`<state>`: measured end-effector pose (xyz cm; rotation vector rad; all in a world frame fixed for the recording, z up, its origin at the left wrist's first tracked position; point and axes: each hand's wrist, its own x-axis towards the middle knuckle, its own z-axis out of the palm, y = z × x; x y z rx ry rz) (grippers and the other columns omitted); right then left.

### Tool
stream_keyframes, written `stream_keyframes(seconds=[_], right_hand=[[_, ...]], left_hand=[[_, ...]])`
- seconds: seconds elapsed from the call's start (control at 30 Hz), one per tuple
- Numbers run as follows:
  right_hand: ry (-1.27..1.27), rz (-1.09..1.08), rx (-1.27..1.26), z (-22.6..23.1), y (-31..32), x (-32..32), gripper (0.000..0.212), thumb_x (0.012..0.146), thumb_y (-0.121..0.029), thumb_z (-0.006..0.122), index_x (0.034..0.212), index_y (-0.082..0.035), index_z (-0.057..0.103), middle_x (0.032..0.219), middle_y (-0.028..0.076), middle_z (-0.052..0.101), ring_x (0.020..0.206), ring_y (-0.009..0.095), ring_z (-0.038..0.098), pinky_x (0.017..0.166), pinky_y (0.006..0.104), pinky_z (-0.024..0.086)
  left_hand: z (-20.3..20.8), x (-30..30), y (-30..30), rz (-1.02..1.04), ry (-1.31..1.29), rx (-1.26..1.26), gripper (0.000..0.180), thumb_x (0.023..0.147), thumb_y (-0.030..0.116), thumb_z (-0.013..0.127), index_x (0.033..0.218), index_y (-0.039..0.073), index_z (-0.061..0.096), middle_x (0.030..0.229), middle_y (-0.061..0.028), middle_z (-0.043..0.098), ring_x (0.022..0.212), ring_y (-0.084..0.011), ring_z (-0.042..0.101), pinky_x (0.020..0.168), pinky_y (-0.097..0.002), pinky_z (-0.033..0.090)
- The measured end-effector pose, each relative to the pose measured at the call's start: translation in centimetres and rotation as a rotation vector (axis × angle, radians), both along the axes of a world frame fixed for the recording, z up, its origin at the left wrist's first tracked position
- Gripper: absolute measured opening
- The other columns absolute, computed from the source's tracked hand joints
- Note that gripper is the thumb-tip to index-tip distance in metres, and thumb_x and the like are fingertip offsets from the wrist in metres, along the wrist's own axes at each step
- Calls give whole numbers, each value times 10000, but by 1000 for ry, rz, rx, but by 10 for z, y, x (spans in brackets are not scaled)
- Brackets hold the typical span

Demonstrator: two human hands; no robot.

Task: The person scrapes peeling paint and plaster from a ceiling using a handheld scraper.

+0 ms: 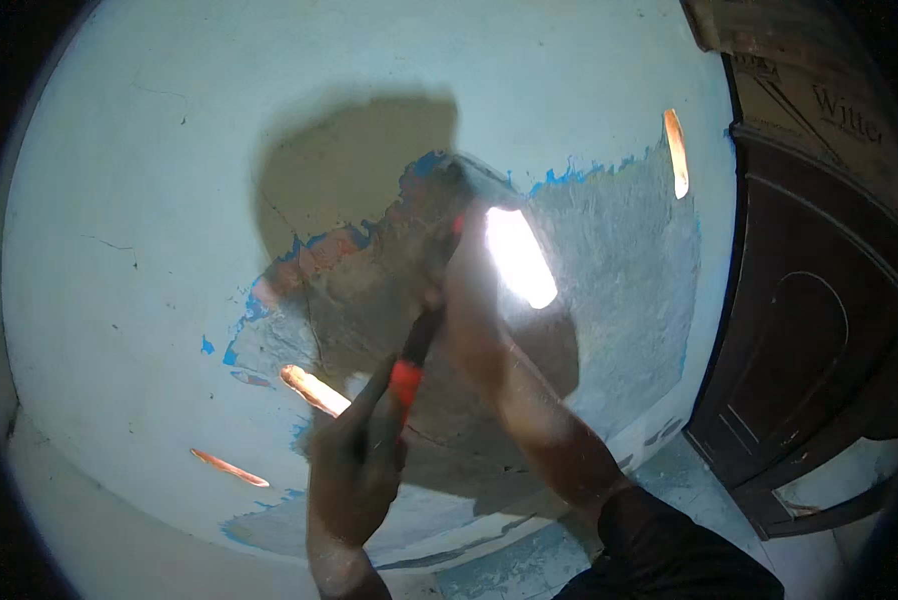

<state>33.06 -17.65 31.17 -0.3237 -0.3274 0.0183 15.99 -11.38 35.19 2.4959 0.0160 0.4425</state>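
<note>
My left hand (pixel 359 465) is closed round the lower end of a long-handled scraper (pixel 406 376) with a black and red handle. Higher up the same tool, my right hand (pixel 466 285) wraps the shaft, smeared by motion. The scraper's head is blurred and meets the wall at the upper border of a bare grey patch (pixel 624 260). Ragged blue and reddish paint edges (pixel 319 250) run along that border, with pale blue-green paint (pixel 199 180) above and to the left. A white glare (pixel 519 258) beside my right hand hides part of the wall.
A dark brown panelled door (pixel 799 300) stands at the right, with printed cardboard (pixel 799 100) above it. Flakes lie on the floor (pixel 684 490) along the wall's foot. Shadows cover the middle of the patch, and thin cracks (pixel 109 243) mark the left wall.
</note>
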Motion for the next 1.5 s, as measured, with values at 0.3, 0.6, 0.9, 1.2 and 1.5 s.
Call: stream_keyframes(seconds=[0.3, 0.6, 0.9, 1.2, 1.5], right_hand=[[-31, -41, -146, -23, -29, 24, 432, 974, -521, 353, 850, -139, 513, 600, -48, 395, 466, 89, 358, 444, 228, 306], [37, -294, -923, -147, -76, -58, 236, 1005, -260, 419, 1058, -41, 490, 686, -3, 470, 570, 80, 490, 518, 240, 420], [-49, -225, -1219, -178, -159, -48, 259, 986, -240, 426, 1071, -5, 494, 679, 27, 532, 582, 84, 495, 545, 256, 419], [-165, -512, -1358, -241, -182, -66, 282, 911, -187, 543, 1108, 12, 506, 631, 39, 520, 550, 107, 499, 510, 269, 401], [-39, -700, -1419, -200, -192, -78, 464, 886, -164, 577, 1297, 38, 500, 564, 26, 458, 521, 90, 405, 479, 286, 360]], left_hand=[[-52, 31, 2, -40, 74, -425, 436, 964, 275, 508, 1336, 49, 482, 575, 12, 475, 482, -62, 445, 439, -226, 353], [-243, 52, -36, -299, 214, -1093, 399, 990, 330, 414, 1124, -17, 559, 800, -64, 577, 593, -94, 537, 549, -268, 452], [-199, 143, -81, -462, 188, -951, 367, 1012, 303, 391, 1076, 7, 598, 840, -58, 603, 673, -108, 580, 624, -254, 468], [-140, 182, -134, -452, 110, -1451, 361, 986, 449, 410, 843, 120, 448, 614, 59, 342, 448, -47, 324, 397, -213, 304], [-126, 187, -150, -466, 132, -1662, 511, 910, 643, 382, 826, 144, 447, 572, 65, 320, 436, -44, 286, 375, -204, 242]])
